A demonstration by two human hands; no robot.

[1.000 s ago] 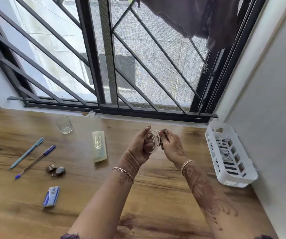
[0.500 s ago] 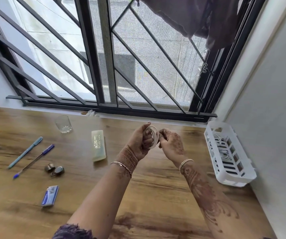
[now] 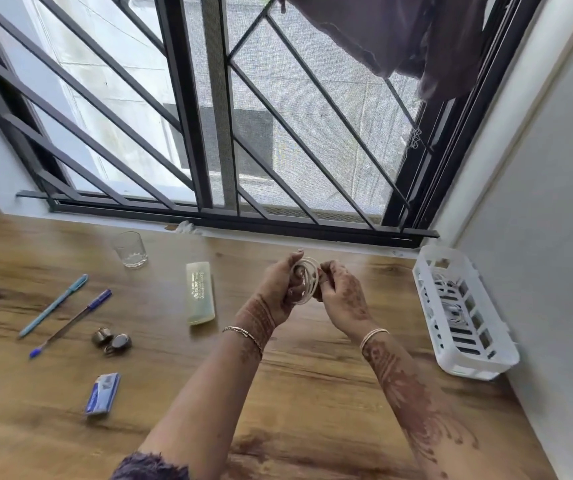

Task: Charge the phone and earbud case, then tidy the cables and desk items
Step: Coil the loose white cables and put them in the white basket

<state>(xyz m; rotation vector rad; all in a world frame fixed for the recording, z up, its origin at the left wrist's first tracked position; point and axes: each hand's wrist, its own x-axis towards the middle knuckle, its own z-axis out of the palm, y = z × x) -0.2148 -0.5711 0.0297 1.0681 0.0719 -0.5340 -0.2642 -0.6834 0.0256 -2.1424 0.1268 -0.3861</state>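
The left hand point(image 3: 280, 289) is curled round a small coil of thin white cable point(image 3: 307, 283), thumb up along its top, while the right hand point(image 3: 342, 296) pinches the coil's near side with bunched fingertips; both are raised above the brown wood-grain desk point(image 3: 312, 375), and the coil sits between them. Just to the left of the hands lies a pale translucent rectangular case point(image 3: 200, 293), flat on the desk, and beyond it a clear drinking glass point(image 3: 129, 249) stands upright near the window sill. Farther left lie a light-blue pen point(image 3: 55, 304) and a blue-capped clear pen point(image 3: 70, 322), roughly parallel, with two small round metallic pieces point(image 3: 112, 339) beside them and a small blue-and-white packet point(image 3: 102, 393) nearer the person. Well to the right, against the grey wall, stands a white slotted plastic basket point(image 3: 479, 368) holding another white cable point(image 3: 451, 308).
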